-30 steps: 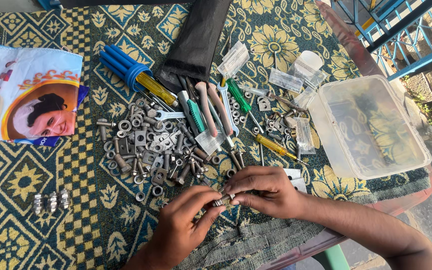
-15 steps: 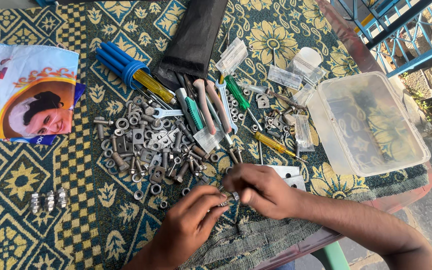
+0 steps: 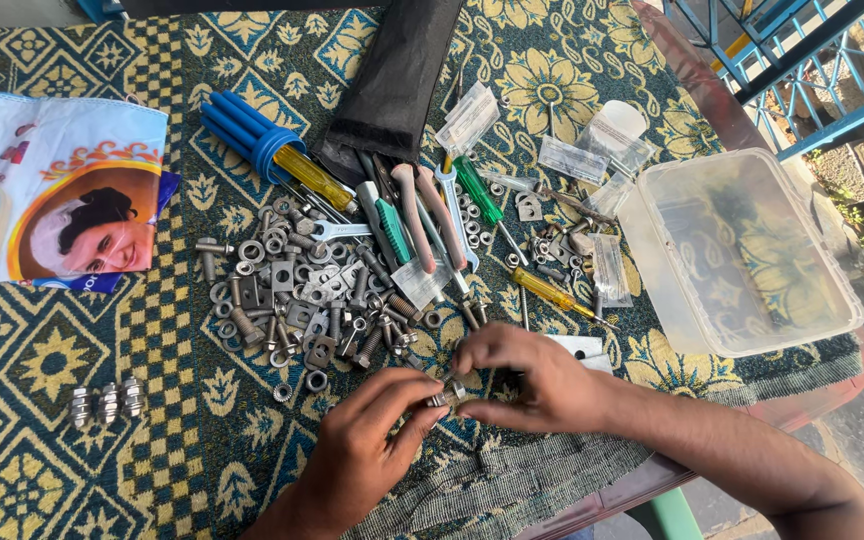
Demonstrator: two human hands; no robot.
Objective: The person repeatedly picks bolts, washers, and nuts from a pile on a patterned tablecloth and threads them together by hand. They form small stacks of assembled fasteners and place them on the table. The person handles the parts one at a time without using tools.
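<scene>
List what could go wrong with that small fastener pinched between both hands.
1. The left hand and right hand pinch the small metal fastener by fingertips only; it might slip into the loose hardware pile and be hard to find.
2. It is worked near the table edge, so it could roll off.

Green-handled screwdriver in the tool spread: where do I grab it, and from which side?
Likely best to pinch the green-handled screwdriver across its thick green handle, coming straight down from above. It lies flat and slanted, handle toward the black pouch, thin shaft running toward the yellow-handled screwdriver. The spanner lies close along one side, so keep the fingers narrow.
</scene>
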